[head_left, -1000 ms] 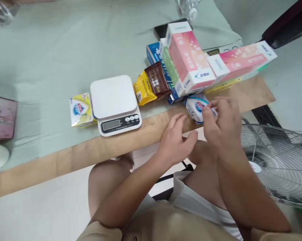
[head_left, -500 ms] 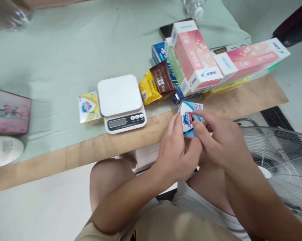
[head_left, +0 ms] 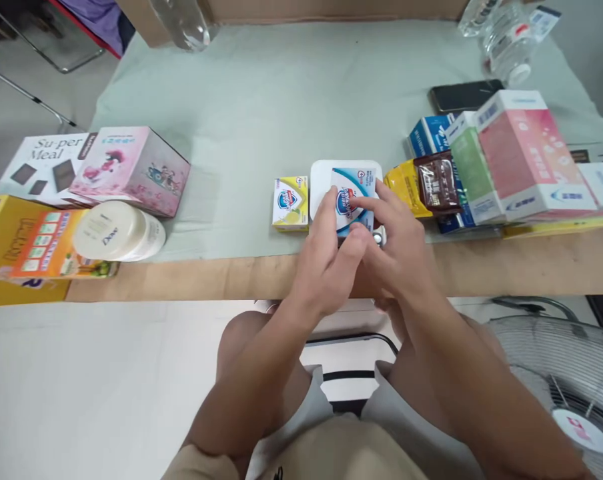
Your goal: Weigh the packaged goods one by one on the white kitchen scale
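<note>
Between my two hands is a blue and white Safeguard soap box [head_left: 355, 183], its printed face turned up. My left hand [head_left: 326, 263] grips its left side, and my right hand [head_left: 399, 237] holds the right side with fingers over the front. In the picture the box overlaps a white kitchen scale [head_left: 320, 175] and hides most of its platform and display. Whether the box touches the platform I cannot tell. Just left of the scale stands a yellow and white Safeguard soap box [head_left: 290, 205].
Right of the scale lie a yellow and brown snack packet [head_left: 434, 183], pink cartons [head_left: 536, 157], a phone [head_left: 466, 95] and a clear bottle [head_left: 511, 47]. At left are a pink box [head_left: 131, 167], a Dove jar [head_left: 119, 232] and a yellow box [head_left: 11, 233]. A fan [head_left: 571, 373] stands lower right.
Both hands have carried the blue and white soap box leftward, from right of the scale to in front of or over it. The camera view has also turned, showing more of the left side.
</note>
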Available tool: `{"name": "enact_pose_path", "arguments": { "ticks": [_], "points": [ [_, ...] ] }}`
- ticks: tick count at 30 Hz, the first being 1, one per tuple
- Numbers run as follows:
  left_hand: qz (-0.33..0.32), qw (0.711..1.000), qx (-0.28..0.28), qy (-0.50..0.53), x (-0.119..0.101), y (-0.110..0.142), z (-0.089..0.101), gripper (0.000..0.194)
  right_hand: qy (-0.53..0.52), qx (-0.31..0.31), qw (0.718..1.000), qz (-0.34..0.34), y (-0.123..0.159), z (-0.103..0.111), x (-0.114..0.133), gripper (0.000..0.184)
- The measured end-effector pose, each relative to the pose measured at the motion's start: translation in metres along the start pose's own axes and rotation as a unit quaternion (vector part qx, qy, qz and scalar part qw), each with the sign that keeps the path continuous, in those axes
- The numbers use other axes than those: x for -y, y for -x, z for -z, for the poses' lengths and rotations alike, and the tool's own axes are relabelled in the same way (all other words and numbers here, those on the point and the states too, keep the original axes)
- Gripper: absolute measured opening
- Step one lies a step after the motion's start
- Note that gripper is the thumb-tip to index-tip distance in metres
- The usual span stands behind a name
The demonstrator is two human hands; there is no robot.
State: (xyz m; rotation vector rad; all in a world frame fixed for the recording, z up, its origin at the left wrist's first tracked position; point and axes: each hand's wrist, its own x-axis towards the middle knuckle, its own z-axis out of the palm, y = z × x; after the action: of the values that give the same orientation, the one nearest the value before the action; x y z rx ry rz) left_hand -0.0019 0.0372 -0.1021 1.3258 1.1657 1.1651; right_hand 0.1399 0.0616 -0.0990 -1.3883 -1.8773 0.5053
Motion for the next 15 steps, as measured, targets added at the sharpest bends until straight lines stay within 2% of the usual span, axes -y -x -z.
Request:
{"name": "enact_pose_path", "arguments": {
  "ticks": [5, 7, 10, 12, 15],
  "points": [
    [0.052, 0.998, 0.036, 0.001, -0.006, -0.017, 0.008, 0.07, 0.006, -0.03, 0.998, -0.06, -0.022, -0.014, -0.005, 0.036],
    [0.041, 0.999, 0.011, 0.008, -0.006, -0.012, 0.011, 0.066, 0.019, -0.054, 0.996, -0.07, -0.021, -0.015, -0.005, 0.037],
    [-0.005, 0.998, -0.057, -0.012, -0.007, 0.0, 0.016, 0.061, 0.048, -0.085, 0.993, -0.073, -0.012, -0.012, -0.004, 0.038],
    [-0.003, 0.997, -0.067, -0.048, -0.007, 0.005, 0.019, 0.063, 0.062, -0.074, 0.993, -0.069, -0.004, -0.009, -0.003, 0.041],
    [0.012, 0.995, -0.033, -0.095, -0.009, 0.006, 0.019, 0.067, 0.066, -0.03, 0.996, -0.05, 0.005, -0.006, 0.0, 0.045]
  ]
}}
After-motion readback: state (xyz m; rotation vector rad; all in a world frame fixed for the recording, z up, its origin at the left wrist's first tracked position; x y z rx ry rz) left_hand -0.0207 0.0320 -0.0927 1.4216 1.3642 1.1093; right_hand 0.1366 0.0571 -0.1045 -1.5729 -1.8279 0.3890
